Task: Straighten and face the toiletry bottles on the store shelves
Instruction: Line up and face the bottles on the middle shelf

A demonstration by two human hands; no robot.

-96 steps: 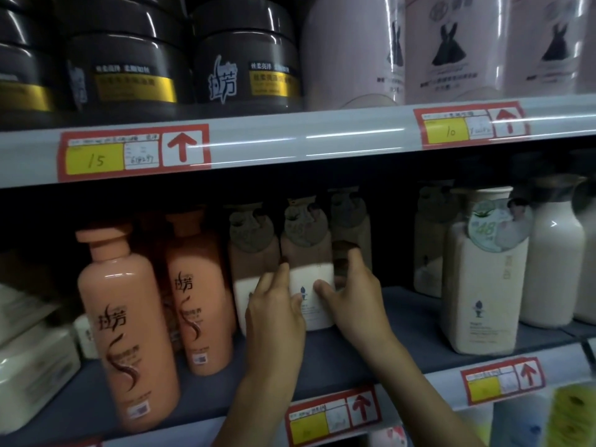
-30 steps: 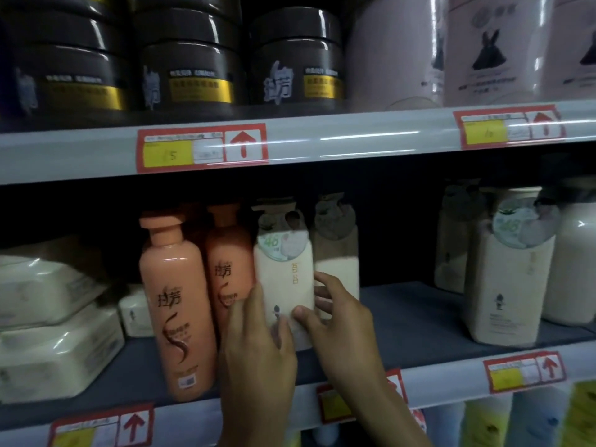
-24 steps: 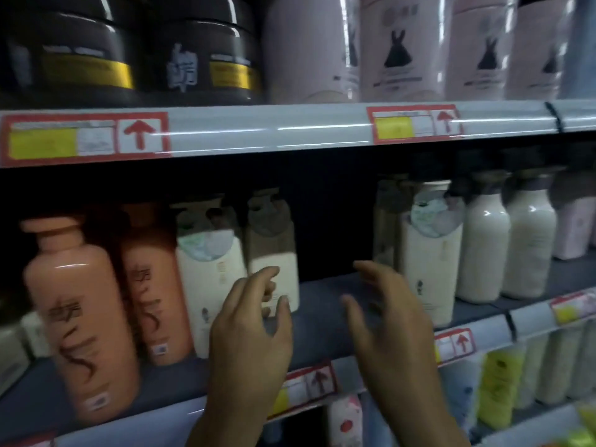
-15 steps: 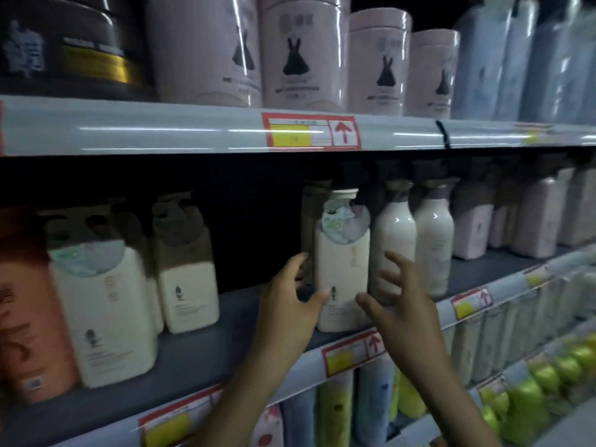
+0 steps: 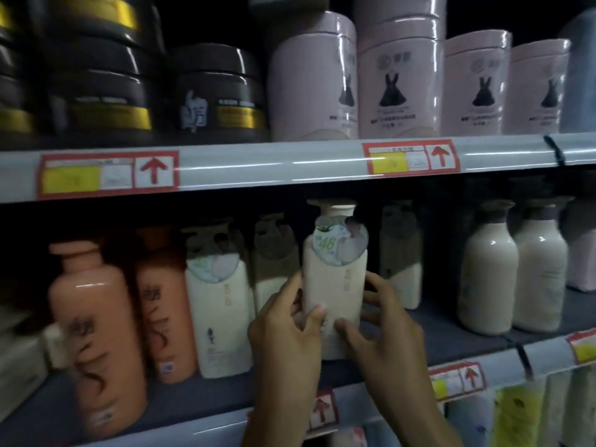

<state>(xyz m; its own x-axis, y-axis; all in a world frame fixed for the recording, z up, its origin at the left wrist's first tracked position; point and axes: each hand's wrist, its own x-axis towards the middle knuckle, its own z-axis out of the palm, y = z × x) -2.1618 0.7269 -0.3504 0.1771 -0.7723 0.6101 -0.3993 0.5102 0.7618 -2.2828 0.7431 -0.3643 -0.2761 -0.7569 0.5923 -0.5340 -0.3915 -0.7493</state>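
Note:
A cream bottle (image 5: 335, 279) with a round "48" neck tag stands upright near the front of the middle shelf (image 5: 451, 333), its label facing me. My left hand (image 5: 283, 330) grips its left side, thumb across the lower front. My right hand (image 5: 383, 324) grips its right side, thumb on the lower front too. A matching cream bottle (image 5: 222, 317) with a tag stands just to the left, another (image 5: 401, 262) sits farther back on the right. Two orange bottles (image 5: 96, 333) stand at the left.
Two white round-shouldered bottles (image 5: 512, 275) stand to the right on the same shelf. Above, black jars (image 5: 222, 101) and pink canisters (image 5: 396, 79) line the upper shelf. Red-framed price tags (image 5: 106, 174) run along the shelf rails. Yellow-green packs (image 5: 519, 417) fill the shelf below.
Both hands, reaching open toward the tagged cream bottle half a second ago, now grip it from both sides. The view has swung back left, bringing the orange bottles into sight.

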